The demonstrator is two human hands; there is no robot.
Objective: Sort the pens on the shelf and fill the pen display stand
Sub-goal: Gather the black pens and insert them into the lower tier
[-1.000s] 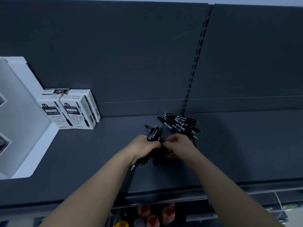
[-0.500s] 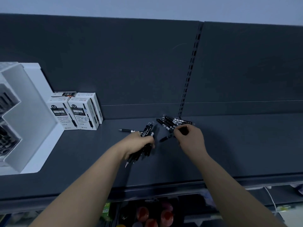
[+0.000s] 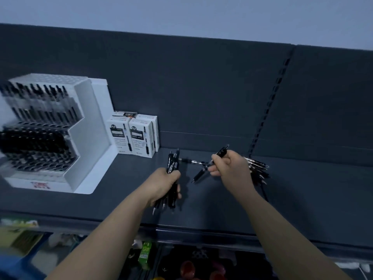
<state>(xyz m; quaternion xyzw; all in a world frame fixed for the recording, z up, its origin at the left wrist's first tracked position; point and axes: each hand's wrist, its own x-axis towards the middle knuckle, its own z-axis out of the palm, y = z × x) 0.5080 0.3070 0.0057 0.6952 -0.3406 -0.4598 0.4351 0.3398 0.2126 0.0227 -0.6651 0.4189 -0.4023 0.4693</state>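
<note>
We see a dark grey shelf [image 3: 302,199], and on its left side stands the white pen display stand [image 3: 90,138] with rows of black pens [image 3: 40,142] in it and red writing [image 3: 40,184] on its front, too blurry to read. Just beside it stand white boxes [image 3: 132,138] marked "0.5". The left hand [image 3: 163,184] is curled tight round a bunch of pens [image 3: 173,161], the right hand [image 3: 230,168] pinches a single pen [image 3: 221,153], and a pile of pens [image 3: 259,168] lies behind the right hand.
</note>
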